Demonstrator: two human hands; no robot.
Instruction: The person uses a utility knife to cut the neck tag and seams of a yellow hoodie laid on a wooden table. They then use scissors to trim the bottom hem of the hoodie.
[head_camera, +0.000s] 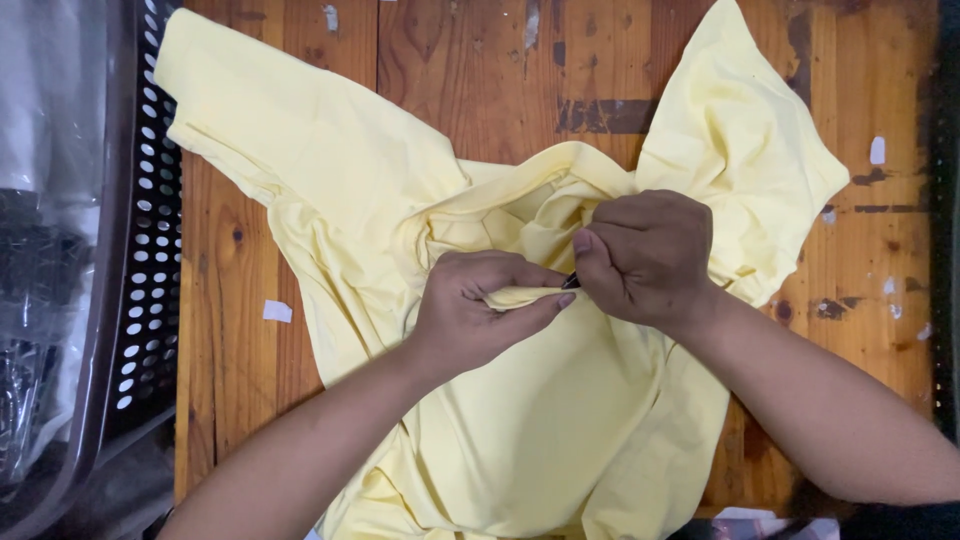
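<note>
Pinching a fold of yellow shirt (520, 420) with left hand (475, 310), right beside right hand (645, 255), closed on a small dark tool (571, 283). Fold lying sideways between both, mid wooden table (480, 60).

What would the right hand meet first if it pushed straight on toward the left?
Most likely the left hand, which pinches a fold of the yellow shirt right beside the right hand; they look nearly touching.
</note>
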